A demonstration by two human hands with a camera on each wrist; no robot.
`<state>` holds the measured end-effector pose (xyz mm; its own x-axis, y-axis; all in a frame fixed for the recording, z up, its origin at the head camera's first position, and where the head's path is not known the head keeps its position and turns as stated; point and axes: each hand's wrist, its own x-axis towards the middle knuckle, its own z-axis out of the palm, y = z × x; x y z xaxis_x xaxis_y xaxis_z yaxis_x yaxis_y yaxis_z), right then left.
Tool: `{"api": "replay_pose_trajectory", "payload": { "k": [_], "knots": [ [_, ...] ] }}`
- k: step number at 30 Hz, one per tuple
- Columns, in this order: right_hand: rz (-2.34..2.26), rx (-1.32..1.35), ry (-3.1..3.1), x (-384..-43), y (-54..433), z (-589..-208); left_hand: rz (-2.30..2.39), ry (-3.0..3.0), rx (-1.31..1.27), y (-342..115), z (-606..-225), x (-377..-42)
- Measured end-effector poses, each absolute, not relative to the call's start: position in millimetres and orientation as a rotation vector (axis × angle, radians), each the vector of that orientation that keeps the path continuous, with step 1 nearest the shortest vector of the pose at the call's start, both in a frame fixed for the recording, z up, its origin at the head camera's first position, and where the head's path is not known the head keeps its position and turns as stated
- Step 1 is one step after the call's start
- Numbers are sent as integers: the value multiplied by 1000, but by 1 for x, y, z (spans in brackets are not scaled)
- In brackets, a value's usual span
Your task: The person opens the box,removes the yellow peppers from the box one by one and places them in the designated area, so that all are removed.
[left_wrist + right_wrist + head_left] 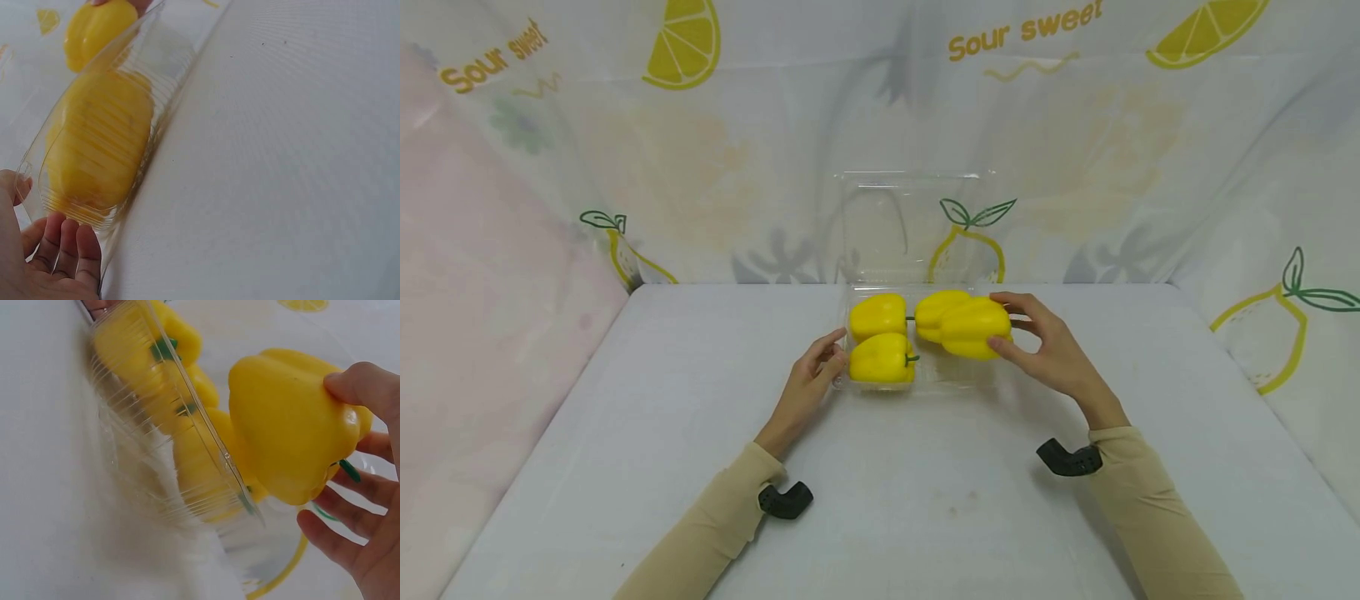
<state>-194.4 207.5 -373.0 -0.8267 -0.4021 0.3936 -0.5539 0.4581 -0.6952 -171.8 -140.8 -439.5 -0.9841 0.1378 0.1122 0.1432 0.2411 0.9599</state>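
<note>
My right hand (1048, 346) holds a yellow bell pepper (976, 327) between thumb and fingers, above the right half of a clear plastic clamshell container (951, 377). In the right wrist view the held pepper (287, 419) shows its green stem toward the palm. Three more yellow bell peppers lie in the container: a back-left one (877, 315), a front-left one (880, 360) and a back-right one (928, 312), partly hidden by the held pepper. At the container's left side my left hand (808, 379) holds the edge, fingertips (70, 226) against its ribbed wall.
The container's clear lid (887, 225) stands raised at the back, against a lemon-print curtain (790, 150). A white table surface (910, 500) spreads around the container. Dark curved devices (1070, 458) are worn at both wrists.
</note>
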Motion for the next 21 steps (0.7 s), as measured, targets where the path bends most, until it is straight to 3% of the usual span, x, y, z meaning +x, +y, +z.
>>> {"api": "replay_pose_trajectory", "payload": {
  "k": [10,21],
  "knots": [
    [1337,816,-2515,-196,211,-371,-1889,-2461,-295,-141,-443,-172],
    [1348,741,-2548,-197,217,-370,-1939,-2497,-273,-136,-412,-159]
  ]
}}
